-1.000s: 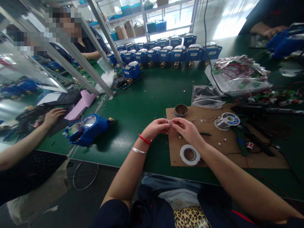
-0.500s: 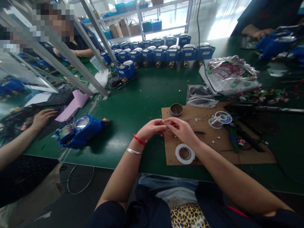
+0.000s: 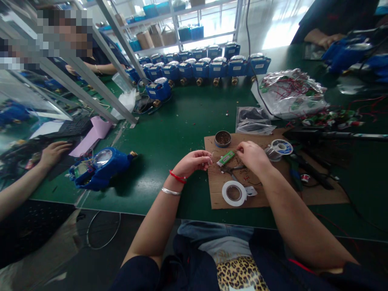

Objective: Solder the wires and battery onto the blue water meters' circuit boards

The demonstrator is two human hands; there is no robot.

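Observation:
My left hand (image 3: 195, 162), with a red string and a silver bangle at the wrist, is closed at the left edge of the cardboard (image 3: 216, 200). Something thin and pale shows at its fingertips, too small to name. My right hand (image 3: 254, 157) is over the cardboard, fingers pinched together; whatever they hold is hidden. Between the hands lies a green, printed, battery-like piece (image 3: 226, 158), close to the right fingertips. Below it are small pliers or cutters (image 3: 232, 173) with dark handles. A round tin (image 3: 223, 138) of brownish bits stands just behind.
A white tape roll (image 3: 234, 193) and a solder wire spool (image 3: 280, 148) sit on the cardboard. Several blue meters (image 3: 200, 69) line the back; another blue meter (image 3: 103, 165) is at left. A co-worker's hand (image 3: 56, 152) rests far left. A wire-filled bag (image 3: 291, 91) lies back right.
My hands were together at the fingertips; now they are apart. The right hand has moved right, uncovering the green piece and the pliers. My left hand has stayed nearly in place.

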